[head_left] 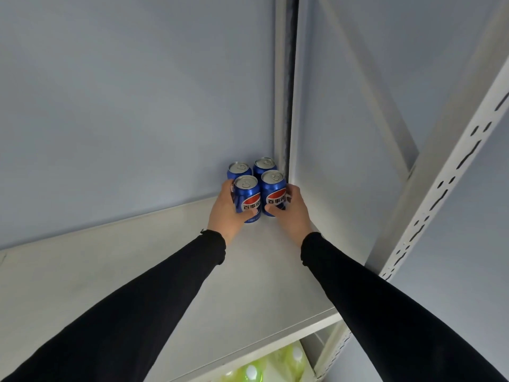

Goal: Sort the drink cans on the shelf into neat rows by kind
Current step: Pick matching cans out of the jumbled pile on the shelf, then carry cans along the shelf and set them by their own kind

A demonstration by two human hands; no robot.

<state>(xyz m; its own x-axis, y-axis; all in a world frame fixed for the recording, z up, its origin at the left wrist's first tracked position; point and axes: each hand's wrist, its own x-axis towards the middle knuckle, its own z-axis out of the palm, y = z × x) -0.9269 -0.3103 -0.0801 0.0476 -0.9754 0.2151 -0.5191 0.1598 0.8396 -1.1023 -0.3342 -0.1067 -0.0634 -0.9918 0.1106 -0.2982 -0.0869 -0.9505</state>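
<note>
Several blue cola cans stand upright in a tight block at the back right corner of the white shelf [165, 271]. My left hand [224, 213] is wrapped around the front left can [248, 198]. My right hand [293, 213] is wrapped around the front right can [274, 193]. Behind them stand the back left can [239, 169] and the back right can [265, 164], touching the front pair. All cans are the same kind, with silver tops facing up.
A grey wall runs behind the shelf. A white perforated upright [440, 188] rises at the right, and a grey post [286, 92] stands in the corner. Green bottles [270, 365] show on the level below the shelf's front edge.
</note>
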